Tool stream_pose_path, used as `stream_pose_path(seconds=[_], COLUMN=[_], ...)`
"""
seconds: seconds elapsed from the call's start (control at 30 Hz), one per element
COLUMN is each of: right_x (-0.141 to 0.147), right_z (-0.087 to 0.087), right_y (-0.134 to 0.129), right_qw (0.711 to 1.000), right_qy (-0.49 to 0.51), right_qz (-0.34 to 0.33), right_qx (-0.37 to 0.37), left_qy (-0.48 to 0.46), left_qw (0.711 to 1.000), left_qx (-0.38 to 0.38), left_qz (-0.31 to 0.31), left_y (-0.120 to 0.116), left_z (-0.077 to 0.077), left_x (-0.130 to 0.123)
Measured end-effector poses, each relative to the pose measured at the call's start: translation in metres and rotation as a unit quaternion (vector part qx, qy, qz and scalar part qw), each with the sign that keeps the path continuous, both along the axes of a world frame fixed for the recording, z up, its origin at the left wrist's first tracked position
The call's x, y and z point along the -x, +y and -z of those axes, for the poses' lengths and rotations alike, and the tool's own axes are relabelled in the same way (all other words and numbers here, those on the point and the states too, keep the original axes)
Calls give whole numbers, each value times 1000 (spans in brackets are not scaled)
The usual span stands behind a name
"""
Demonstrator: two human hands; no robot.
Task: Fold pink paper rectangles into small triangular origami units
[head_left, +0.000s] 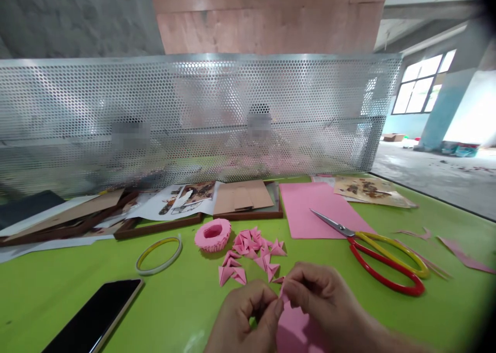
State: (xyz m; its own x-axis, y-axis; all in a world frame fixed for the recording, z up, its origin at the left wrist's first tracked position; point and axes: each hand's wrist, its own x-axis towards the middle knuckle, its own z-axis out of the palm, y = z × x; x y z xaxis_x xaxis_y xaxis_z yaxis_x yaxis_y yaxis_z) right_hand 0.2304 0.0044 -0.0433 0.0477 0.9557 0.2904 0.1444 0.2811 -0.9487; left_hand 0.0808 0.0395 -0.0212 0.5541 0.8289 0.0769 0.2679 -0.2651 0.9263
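Near the front edge of the green table, my left hand and my right hand meet, fingertips pinched on a small piece of pink paper. Most of that piece is hidden by the fingers. Below the hands lies more pink paper. Just beyond them several folded pink paper triangles are scattered in a loose heap. A pink ring of folded paper pieces sits to the left of the heap.
Scissors with red and yellow handles lie partly on a pink sheet. A tape roll and a phone are at left. Frames with papers line the back, before a perforated metal screen. Pink scraps lie right.
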Motion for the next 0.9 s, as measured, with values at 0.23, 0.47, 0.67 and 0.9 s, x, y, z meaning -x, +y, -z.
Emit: stream_pose_path(seconds=[0.23,0.47,0.67,0.9], right_x=[-8,-11,-13,-14], right_z=[-5,-8,-20,-23], right_y=[8,14,9,6], right_qw=[997,994,997,997], right_qy=[54,93,67,38], right_qz=[-60,-51,-44,-59], right_qx=[-13,2,21,9], left_qy=[-10,14,-12,22], left_qw=[1000,998,999,999], left_qx=[10,-58,-38,-39], left_qz=[15,0,-20,-14], left_y=[7,18,26,24], left_z=[-5,-25,-40,-37], left_x=[4,3,12,14])
